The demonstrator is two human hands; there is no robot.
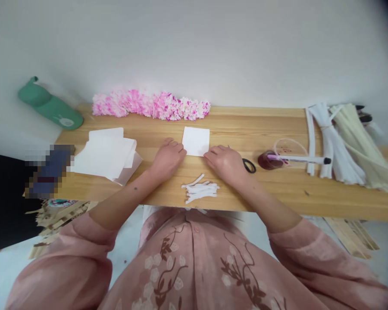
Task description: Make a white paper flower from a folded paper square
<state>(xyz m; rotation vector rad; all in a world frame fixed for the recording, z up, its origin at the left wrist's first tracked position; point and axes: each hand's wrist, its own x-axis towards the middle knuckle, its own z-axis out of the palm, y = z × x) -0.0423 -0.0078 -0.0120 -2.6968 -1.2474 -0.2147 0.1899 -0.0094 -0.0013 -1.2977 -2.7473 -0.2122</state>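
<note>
A small white square of paper lies flat on the wooden table. My left hand rests at its lower left corner, fingers curled and pinching the near edge. My right hand is at its lower right corner, fingers bent down onto the same edge. Just in front of my hands lies a small pile of thin white strips. Black scissors lie partly hidden behind my right hand.
A stack of white sheets lies left. A row of pink-and-white paper flowers runs along the wall, a green bottle beyond it. Right: a dark small cup with a brush, white and cream sticks.
</note>
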